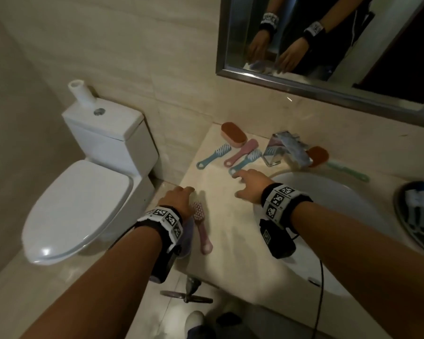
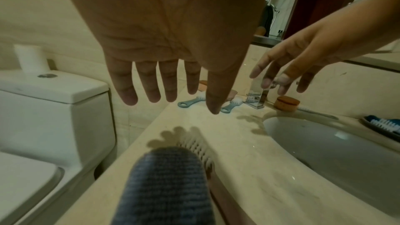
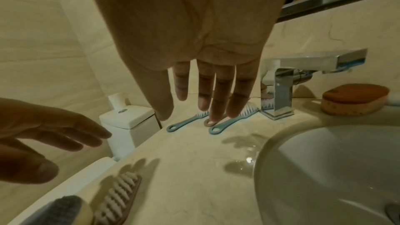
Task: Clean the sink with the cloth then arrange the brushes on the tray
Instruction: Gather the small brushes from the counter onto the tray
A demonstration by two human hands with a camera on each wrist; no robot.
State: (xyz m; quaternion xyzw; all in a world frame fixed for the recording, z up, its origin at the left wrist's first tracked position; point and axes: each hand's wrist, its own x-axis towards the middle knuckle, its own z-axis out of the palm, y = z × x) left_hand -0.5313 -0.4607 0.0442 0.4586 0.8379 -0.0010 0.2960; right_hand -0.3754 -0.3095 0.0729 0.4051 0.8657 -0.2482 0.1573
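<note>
Both my hands hover over the beige marble tabletop (image 1: 220,231) with fingers spread and straight, holding nothing. My left hand (image 1: 179,200) hangs above the near left edge, just over the bristle end of a pink plastic brush (image 1: 202,227) that lies flat with its bristles up and its handle pointing toward me. Just left of that brush, partly under my wrist, lies a grey-blue knitted cloth (image 2: 166,187), bunched at the tabletop's edge. My right hand (image 1: 250,187) reaches farther in, its fingertips close above the handle loop of a light blue brush (image 1: 245,162); I cannot tell if they touch it.

That blue brush lies in a loose fan on the far left of the tabletop with a pink brush (image 1: 241,150) beside it and a second light blue brush (image 1: 213,155) farther left, all handles toward me. Beyond them sits an orange-topped oval sponge brush (image 1: 233,134). The square chrome tap (image 1: 287,150) stands behind the white oval sink (image 1: 328,206), and right of the tap there is another orange-topped brush (image 1: 318,155) and a pale green long-handled brush (image 1: 348,171). At the far right a dark oval tray (image 1: 402,216) carries two white-bristled brushes (image 1: 417,211).

A white toilet (image 1: 88,192) stands left of the tabletop, and a framed mirror (image 1: 328,45) on the wall reflects my hands.
</note>
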